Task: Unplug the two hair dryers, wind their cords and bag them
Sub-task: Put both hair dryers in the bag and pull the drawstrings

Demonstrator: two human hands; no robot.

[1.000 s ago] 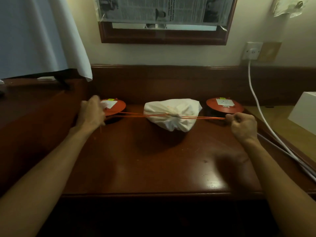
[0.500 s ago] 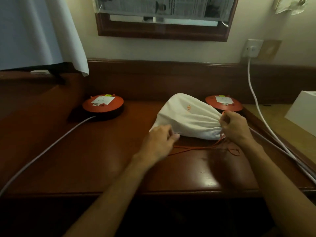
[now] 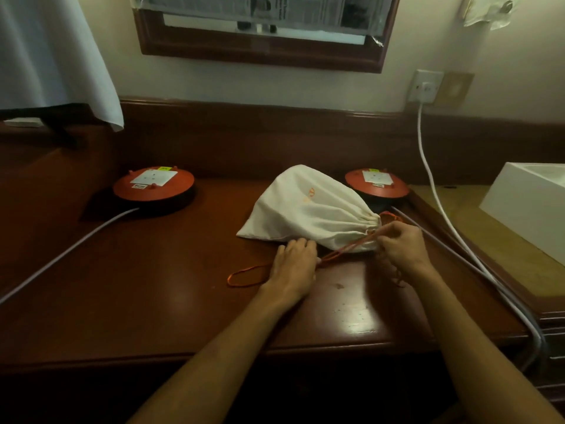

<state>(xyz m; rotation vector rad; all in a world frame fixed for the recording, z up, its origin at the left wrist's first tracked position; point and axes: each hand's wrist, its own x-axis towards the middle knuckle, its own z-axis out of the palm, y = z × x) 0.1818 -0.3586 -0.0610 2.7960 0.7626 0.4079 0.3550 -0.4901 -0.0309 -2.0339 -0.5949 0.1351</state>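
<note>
Hair dryers are out of sight, presumably inside the white drawstring bag [image 3: 308, 214] that lies on its side on the wooden desk [image 3: 171, 301], its gathered mouth turned to the right. The right hand [image 3: 400, 244] pinches the orange drawstring [image 3: 345, 249] just beside that mouth, and the left hand [image 3: 295, 267] grips the same string lower down, with a loop trailing loose on the desk, likely to keep it taut for tying. Two orange socket reels [image 3: 154, 183] sit behind, apart from the bag.
</note>
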